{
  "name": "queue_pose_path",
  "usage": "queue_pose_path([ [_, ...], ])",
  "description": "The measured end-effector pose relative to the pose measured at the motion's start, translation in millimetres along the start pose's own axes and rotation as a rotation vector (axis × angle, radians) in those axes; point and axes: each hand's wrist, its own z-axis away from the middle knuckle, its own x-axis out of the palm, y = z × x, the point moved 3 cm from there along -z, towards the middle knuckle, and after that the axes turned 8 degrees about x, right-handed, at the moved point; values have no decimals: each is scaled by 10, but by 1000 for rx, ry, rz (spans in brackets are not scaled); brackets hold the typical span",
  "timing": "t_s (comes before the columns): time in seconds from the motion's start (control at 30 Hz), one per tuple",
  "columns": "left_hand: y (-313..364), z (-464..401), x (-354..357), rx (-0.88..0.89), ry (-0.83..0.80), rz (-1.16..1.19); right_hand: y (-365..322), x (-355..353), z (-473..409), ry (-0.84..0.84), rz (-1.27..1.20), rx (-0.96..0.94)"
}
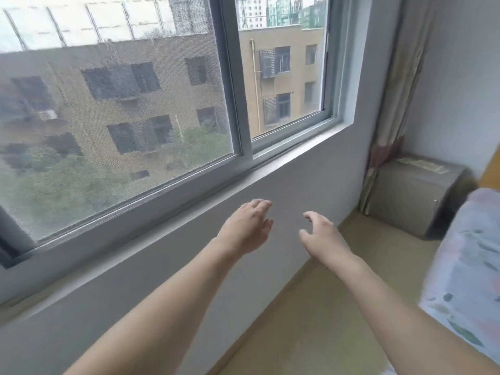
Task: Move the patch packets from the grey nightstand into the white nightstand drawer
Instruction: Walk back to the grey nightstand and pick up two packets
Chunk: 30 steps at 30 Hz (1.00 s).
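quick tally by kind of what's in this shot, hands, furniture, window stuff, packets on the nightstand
bare hands: 2, left hand and right hand, both empty
grey box-shaped nightstand: 1
flat pale packets on its top: blurred, seemingly 2
bed with floral cover: 1
grey-framed sliding window: 1
patterned beige curtain: 1
total: 8

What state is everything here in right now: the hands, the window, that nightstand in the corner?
Left hand: open, holding nothing.
Right hand: open, holding nothing.
Grey nightstand: front closed, flat packets lying on top.
Window: mesh screen across the left pane.
Curtain: drawn aside.
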Motion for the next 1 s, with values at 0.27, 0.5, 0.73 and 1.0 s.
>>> queue_pose_path([
  [0.27, -601, -2045, 321, 200, 84, 85, -64, -275, -1794, 148, 14, 88],
  [0.5, -277, -3589, 966, 342, -53, 129, 628, -876, -2847, 275, -15, 277],
  [0.73, 446, -5185, 1638, 407, -119, 207, 1650, -1609, -4031, 367, -54, 382],
  [1.0, 1165, -7160, 1889, 385, -102, 290, 2409, -2856, -5454, 419, -46, 456],
])
